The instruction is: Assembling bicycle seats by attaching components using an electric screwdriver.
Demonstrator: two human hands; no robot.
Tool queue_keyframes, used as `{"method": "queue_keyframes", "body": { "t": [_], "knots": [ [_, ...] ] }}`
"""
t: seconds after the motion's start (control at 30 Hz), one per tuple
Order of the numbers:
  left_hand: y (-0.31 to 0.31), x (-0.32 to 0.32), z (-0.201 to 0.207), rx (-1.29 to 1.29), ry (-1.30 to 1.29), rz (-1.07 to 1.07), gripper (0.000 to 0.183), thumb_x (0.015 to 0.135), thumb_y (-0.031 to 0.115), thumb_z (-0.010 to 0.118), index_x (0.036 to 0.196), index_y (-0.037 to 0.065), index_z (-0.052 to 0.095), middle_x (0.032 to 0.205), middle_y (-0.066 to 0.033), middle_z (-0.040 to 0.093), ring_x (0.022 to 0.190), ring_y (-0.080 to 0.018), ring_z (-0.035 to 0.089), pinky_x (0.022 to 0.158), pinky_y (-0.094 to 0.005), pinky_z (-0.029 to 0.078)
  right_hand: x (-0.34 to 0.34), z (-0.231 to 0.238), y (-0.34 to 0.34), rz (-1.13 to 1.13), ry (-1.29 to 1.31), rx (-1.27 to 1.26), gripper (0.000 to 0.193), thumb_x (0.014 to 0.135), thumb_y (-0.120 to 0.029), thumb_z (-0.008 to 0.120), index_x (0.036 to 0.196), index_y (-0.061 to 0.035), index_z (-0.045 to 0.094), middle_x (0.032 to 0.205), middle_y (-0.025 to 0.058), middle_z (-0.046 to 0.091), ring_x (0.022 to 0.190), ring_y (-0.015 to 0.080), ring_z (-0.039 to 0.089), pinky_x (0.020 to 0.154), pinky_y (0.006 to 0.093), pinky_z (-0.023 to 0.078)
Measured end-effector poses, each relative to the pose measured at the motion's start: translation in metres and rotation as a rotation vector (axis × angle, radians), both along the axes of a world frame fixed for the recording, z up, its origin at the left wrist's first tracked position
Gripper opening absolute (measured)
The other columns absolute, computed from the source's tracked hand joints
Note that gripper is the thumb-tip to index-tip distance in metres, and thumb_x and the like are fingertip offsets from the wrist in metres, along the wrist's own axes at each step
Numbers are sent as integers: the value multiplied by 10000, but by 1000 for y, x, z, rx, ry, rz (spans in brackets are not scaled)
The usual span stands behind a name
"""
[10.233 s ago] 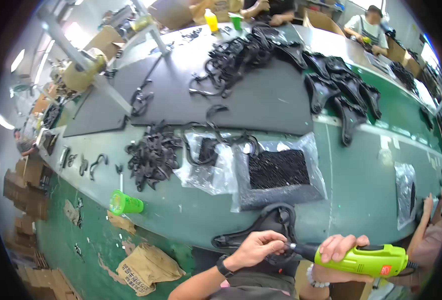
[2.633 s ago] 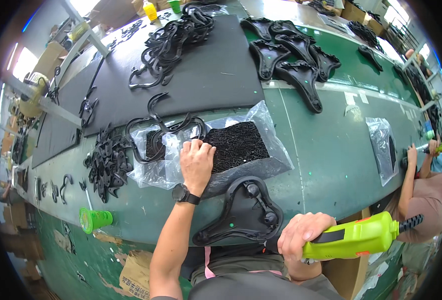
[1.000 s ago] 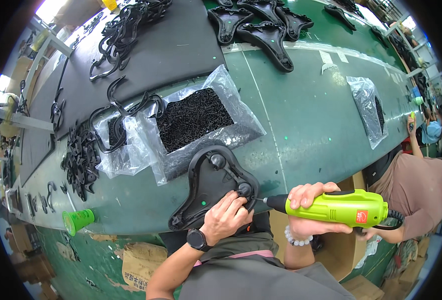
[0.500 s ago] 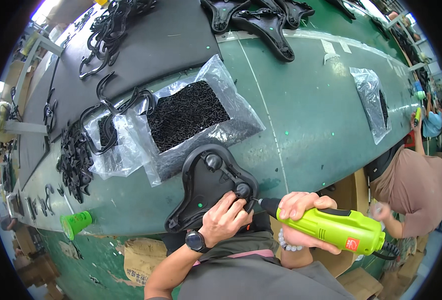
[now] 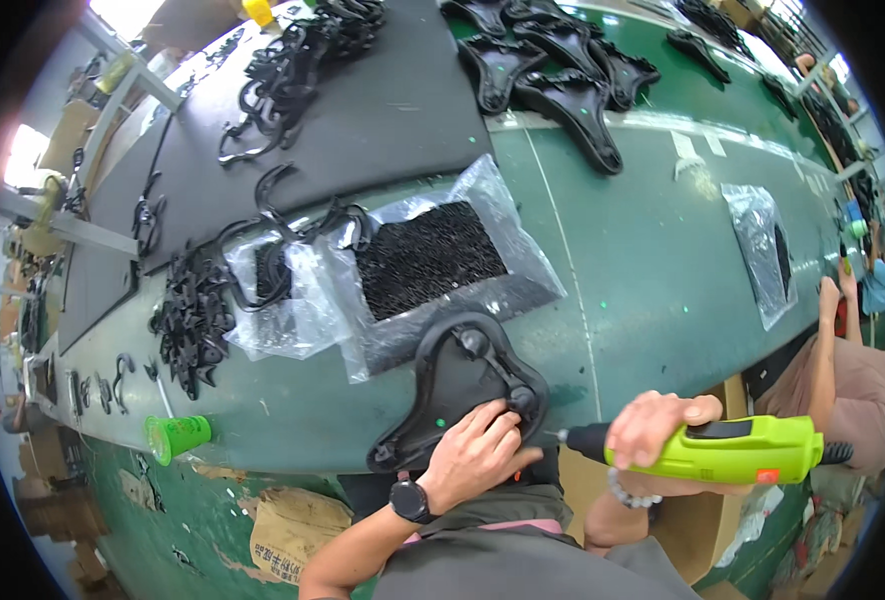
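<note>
Two hands, one black shell [image 5: 431, 408] at the worktop's [image 5: 653, 330] near edge. The left hand [image 5: 475, 455] is nearer, its fingers half-curled on the shell's right-hand corner. Just right of that corner, apart from it, points the driver [image 5: 738, 450], lying crosswise, the right hand's [image 5: 651, 432] fingers wrapped round it. Whether the left fingertips pinch anything, I can't tell; the driver's tip is blurred.

Black watch [image 5: 410, 501] worn on left arm [image 5: 358, 548], lower centre; pale bead bracelet [image 5: 627, 493] on right arm [image 5: 611, 522]. Grey clothing [image 5: 543, 568], crossed by pink strip [image 5: 533, 525], seen at bottom centre.
</note>
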State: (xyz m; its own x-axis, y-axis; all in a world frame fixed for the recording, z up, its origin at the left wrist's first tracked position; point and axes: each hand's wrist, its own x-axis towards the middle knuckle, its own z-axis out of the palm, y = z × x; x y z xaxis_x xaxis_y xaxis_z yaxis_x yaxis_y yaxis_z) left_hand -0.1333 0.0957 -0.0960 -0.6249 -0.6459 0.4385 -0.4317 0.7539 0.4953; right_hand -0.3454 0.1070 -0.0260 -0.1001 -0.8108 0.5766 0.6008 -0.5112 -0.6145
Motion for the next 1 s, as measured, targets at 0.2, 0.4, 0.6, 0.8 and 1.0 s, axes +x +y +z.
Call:
{"method": "queue_keyframes", "body": {
  "t": [0.2,0.4,0.6,0.8,1.0],
  "knots": [
    [-120,67,11,-145,-69,582,190,816,192,700,827,28,606,879,-117,622,825,-301,577,701,-411,477,7,0,7,-85,-213,239,981,788,-852,383,1349,-49,414,736,101,572,584,261,592,596,398,498],
    [-173,87,-28,-174,-189,637,165,835,207,688,890,53,673,902,-95,597,888,-292,541,812,-390,452,25,7,0,-118,-334,366,938,821,-806,417,1392,-63,359,786,105,544,627,262,583,666,418,504],
    [-171,84,-26,-180,-82,593,90,855,139,661,873,53,645,867,-87,579,871,-286,526,775,-393,442,22,3,3,-86,-277,318,958,800,-807,460,1390,-58,364,829,135,588,662,275,613,638,422,514],
    [-80,44,17,386,323,259,138,872,-9,566,737,17,552,696,-114,575,667,-289,550,645,-382,442,37,14,-10,-244,-64,67,864,779,-815,482,1181,-50,476,704,60,559,526,208,571,529,351,511],
    [-23,38,26,774,554,191,84,889,52,647,869,-29,659,843,-105,679,753,-195,646,692,-290,513,51,20,-13,-207,-47,-30,899,776,-834,457,1234,-61,441,764,98,595,557,258,607,557,400,534]
  ]
}}
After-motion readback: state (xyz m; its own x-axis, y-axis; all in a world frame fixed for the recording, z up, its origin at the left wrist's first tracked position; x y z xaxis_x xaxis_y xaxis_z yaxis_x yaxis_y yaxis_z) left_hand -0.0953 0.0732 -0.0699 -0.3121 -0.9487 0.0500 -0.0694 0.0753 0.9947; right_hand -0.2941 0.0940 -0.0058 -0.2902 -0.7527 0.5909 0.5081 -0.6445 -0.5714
